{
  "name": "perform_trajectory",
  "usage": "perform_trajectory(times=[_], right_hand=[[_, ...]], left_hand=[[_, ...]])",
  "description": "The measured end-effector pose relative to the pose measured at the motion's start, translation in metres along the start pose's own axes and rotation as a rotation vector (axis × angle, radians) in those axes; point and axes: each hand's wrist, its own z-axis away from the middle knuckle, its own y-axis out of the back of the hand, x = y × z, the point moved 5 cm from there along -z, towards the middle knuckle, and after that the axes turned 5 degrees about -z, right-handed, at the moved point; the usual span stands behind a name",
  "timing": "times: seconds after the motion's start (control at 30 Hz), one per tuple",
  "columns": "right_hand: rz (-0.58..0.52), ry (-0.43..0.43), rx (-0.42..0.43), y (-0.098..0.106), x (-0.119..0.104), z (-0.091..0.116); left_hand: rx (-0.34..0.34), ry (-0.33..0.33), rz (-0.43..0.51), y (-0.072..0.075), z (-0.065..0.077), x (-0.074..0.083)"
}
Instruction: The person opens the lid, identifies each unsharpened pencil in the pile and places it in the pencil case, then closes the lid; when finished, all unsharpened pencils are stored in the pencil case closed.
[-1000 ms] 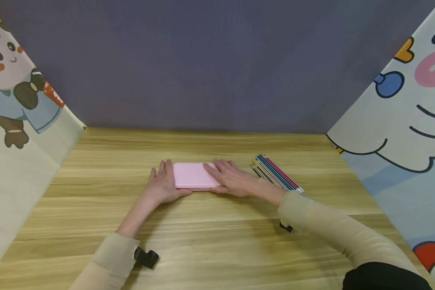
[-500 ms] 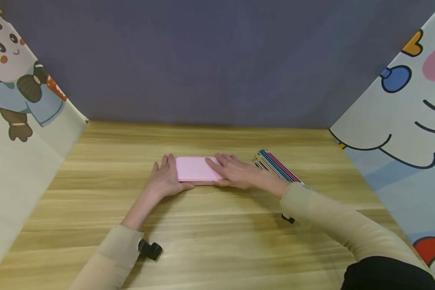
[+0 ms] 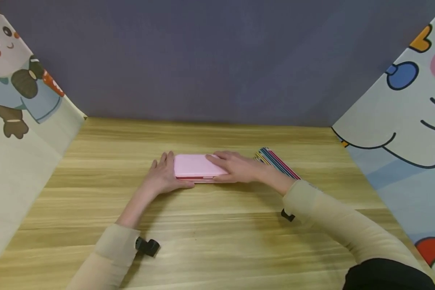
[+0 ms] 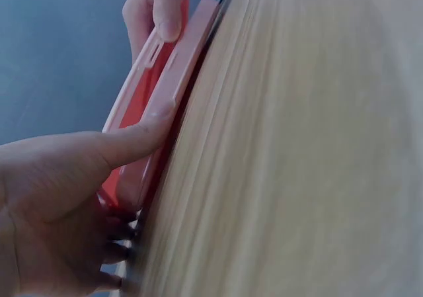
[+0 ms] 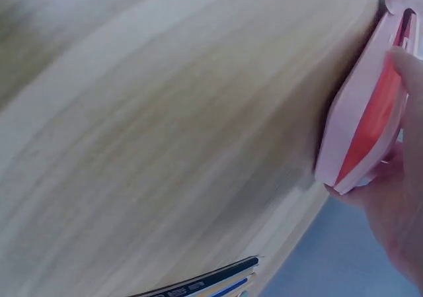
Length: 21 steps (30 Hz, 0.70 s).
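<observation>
A pink pencil case (image 3: pixel 192 165) lies on the wooden table, its lid raised a little along the front so that a red inside shows in the gap. At its left end rests my left hand (image 3: pixel 163 178), straight fingers along the side and thumb pressing the front of the base (image 4: pixel 188 42). My right hand (image 3: pixel 241 168) grips the lid at the right end, thumb at the front edge in the right wrist view, some fingers hidden behind the case. Right of that hand, a bundle of colored pencils (image 3: pixel 278 163) lies slantwise, partly covered by the right forearm.
A dark grey panel (image 3: pixel 210 60) stands behind the table (image 3: pixel 203 249). Cartoon-printed panels flank it, one on the left (image 3: pixel 32 92) and one on the right (image 3: pixel 395 117). Each sleeve cuff carries a small black device, such as the left camera (image 3: pixel 147 246).
The lid of the pencil case has lifted slightly at the front, exposing red, as my right hand raised it. My left hand stays at the left end. The head view has shifted a little.
</observation>
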Motion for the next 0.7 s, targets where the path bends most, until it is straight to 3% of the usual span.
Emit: perform_trajectory(times=[0.23, 0.43, 0.7], right_hand=[[-0.151, -0.015, -0.010, 0.010, 0.009, -0.005], [-0.359, -0.032, 0.012, 0.025, 0.022, -0.007], [-0.562, -0.190, -0.006, 0.050, 0.050, -0.014]], left_hand=[[-0.019, -0.022, 0.034, 0.004, 0.002, 0.000], [-0.036, -0.034, 0.003, 0.003, 0.002, 0.004], [-0.030, -0.044, 0.010, 0.004, 0.001, 0.002]])
